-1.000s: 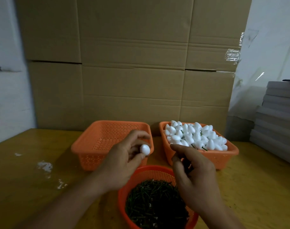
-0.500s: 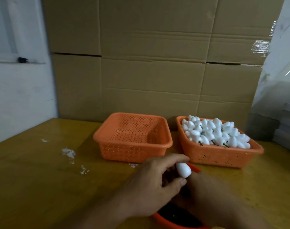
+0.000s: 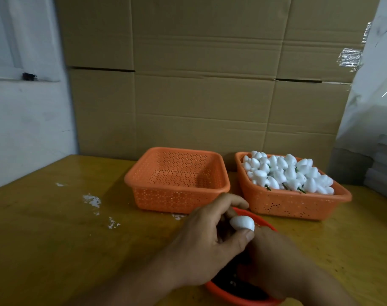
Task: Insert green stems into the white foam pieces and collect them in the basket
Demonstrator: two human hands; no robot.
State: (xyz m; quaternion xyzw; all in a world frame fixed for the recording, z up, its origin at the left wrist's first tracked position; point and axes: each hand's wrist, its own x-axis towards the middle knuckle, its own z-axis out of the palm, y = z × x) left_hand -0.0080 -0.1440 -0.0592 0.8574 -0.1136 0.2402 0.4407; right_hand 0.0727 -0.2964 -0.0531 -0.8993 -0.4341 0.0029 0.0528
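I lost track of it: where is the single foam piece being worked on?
Head view, lower centre: the foam piece is pinched in the left hand, above the round basket.

The left hand reaches in from the lower left over the near rim of the round orange bowl, back of the hand up, its fingers curled and the thumb pressed under a white foam piece — pinching it above the bowl. The right hand comes in from the lower right, lying low over the bowl just behind the left thumb — its fingertips are hidden, so its grip cannot be told.
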